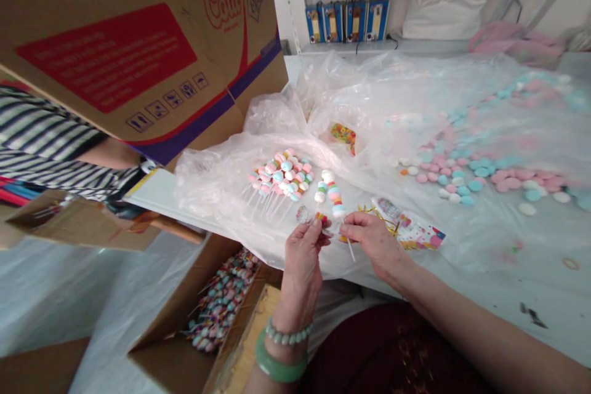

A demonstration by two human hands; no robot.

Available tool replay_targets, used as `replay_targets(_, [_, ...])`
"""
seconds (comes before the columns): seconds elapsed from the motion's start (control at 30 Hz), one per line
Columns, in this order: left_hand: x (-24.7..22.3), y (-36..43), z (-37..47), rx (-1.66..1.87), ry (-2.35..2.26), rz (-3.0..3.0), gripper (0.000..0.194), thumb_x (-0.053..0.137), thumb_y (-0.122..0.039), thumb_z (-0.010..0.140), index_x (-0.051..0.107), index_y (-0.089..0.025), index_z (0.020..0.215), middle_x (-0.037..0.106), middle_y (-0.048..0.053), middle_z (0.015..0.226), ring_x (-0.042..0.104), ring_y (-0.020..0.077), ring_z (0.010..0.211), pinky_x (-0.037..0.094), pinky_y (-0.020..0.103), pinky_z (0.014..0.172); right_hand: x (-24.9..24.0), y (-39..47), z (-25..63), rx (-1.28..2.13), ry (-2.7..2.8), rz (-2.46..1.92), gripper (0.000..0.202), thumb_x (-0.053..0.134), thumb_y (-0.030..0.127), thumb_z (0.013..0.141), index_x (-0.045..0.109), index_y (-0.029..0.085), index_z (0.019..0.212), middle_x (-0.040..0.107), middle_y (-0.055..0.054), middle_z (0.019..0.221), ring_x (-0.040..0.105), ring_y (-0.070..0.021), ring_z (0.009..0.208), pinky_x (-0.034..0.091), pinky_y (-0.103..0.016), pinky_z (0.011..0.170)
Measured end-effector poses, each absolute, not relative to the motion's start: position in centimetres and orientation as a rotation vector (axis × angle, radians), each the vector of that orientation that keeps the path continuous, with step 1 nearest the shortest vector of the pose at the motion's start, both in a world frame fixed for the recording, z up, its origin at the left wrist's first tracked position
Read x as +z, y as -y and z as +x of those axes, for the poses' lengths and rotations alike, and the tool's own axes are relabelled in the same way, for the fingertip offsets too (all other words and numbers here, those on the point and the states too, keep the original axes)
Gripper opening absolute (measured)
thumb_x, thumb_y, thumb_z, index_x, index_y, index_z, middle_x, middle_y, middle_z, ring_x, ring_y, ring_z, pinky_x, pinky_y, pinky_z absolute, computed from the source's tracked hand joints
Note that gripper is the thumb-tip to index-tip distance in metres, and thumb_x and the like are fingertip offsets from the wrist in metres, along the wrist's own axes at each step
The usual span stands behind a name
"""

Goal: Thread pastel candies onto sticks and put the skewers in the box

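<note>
Both hands, left hand (302, 246) and right hand (372, 239), are pinching one candy stick (333, 200); keeping each grip clamped low is steadying it.

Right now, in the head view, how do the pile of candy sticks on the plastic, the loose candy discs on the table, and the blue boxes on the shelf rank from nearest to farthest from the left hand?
1. Pile of candy sticks: just beyond the left hand, slightly left.
2. Loose candy discs: farther off to the right, on the table.
3. Blue boxes: farthest, on the back shelf.
</note>
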State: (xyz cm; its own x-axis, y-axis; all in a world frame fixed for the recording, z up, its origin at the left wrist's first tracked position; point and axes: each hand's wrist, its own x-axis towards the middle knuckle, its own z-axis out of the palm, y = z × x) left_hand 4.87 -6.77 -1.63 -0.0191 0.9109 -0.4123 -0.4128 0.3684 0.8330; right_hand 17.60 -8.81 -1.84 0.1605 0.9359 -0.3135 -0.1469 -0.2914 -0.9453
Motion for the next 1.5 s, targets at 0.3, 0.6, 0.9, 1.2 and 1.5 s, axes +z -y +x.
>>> replay_targets(0.3, [-1.2, 3.8, -0.1, 1.306, -1.009, -0.13, 0.014, 0.054, -0.012, 0.087, 0.063, -0.013, 0.077, 0.068, 0.005, 0.071, 0.067, 0.0162, 0.067, 0.057, 0.035, 0.07, -1.2, 11.6, 20.3, 1.118, 1.263, -1.501, 0.021, 0.054, 0.031, 0.08, 0.052, 0.022, 0.061, 0.044, 0.004, 0.049, 0.044, -0.0125, 0.05, 0.033, -0.026, 0.052])
replay_targets(0.6, [-0.1, 4.0, -0.6, 1.323, -0.961, -0.235, 0.018, 0.053, -0.014, 0.089, 0.064, -0.014, 0.075, 0.069, 0.003, 0.069, 0.068, 0.0168, 0.066, 0.057, 0.037, 0.07, -2.3, 14.0, 19.0, 0.787, 1.577, -1.507, 0.017, 0.053, 0.026, 0.083, 0.055, 0.023, 0.067, 0.056, 0.002, 0.063, 0.052, -0.0147, 0.061, 0.038, -0.026, 0.058])
replay_targets(0.9, [-0.7, 3.9, -0.5, 1.41, -0.903, -0.122, 0.018, 0.053, -0.015, 0.089, 0.064, -0.014, 0.075, 0.068, 0.002, 0.066, 0.066, 0.0135, 0.064, 0.056, 0.032, 0.072, -2.7, 14.3, 19.6, 0.356, 1.838, -1.448, 0.018, 0.049, 0.021, 0.088, 0.062, 0.022, 0.076, 0.062, -0.004, 0.073, 0.058, -0.0177, 0.068, 0.04, -0.029, 0.064])
replay_targets(1.2, [-1.4, 4.4, -0.3, 1.376, -0.933, 0.367, 0.008, 0.073, -0.014, 0.069, 0.067, -0.011, 0.074, 0.069, 0.004, 0.068, 0.063, 0.0126, 0.057, 0.052, 0.022, 0.056, -3.0, 13.6, 20.0, 0.654, 1.688, -1.491, 0.016, 0.051, 0.024, 0.085, 0.059, 0.021, 0.072, 0.058, 0.0, 0.07, 0.056, -0.0151, 0.067, 0.041, -0.026, 0.063])
replay_targets(1.5, [-2.4, 5.9, 2.2, 1.311, -0.865, 0.267, 0.01, 0.074, -0.017, 0.069, 0.067, -0.013, 0.075, 0.07, 0.002, 0.072, 0.064, 0.012, 0.062, 0.055, 0.024, 0.06, -3.4, 12.5, 19.2, 1.006, 1.402, -1.636, 0.02, 0.052, 0.033, 0.078, 0.054, 0.019, 0.063, 0.047, 0.003, 0.06, 0.046, -0.0137, 0.06, 0.034, -0.025, 0.057])
